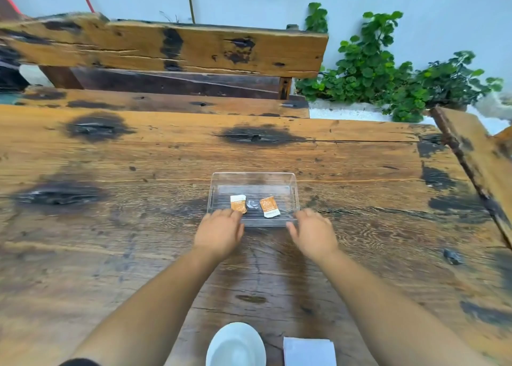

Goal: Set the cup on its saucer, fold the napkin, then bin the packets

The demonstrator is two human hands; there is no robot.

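Outdoor setting, pale wall behind, rough wooden table (138, 158) filling most of the view — dark knots and burn-like patches all over. Bench (166, 50) of the same wood on the far side, green plants (388, 80) at the right.

Mid-table sits a clear plastic tray (255, 178), serving as the bin. Inside it, two orange-and-white packets: left packet (238, 202), right packet (269, 206), near each other but apart, some clear scrap between them (too small to identify).

Both arms reach forward. Left hand (220, 231) rests at the tray's near-left corner, fingers loosely spread, one fingertip close to the left packet — holding nothing that I can see. Right hand (313, 230) at the near-right corner, fingers open, also empty.

At the bottom edge, a white dish (235, 346) — cup or saucer, cut off, cannot tell which — and just beside it a white napkin (309, 350) that looks folded into a neat rectangle.

Judgement: packets binned, napkin done, cup step unverifiable from this crop. Task looks at or near its end.
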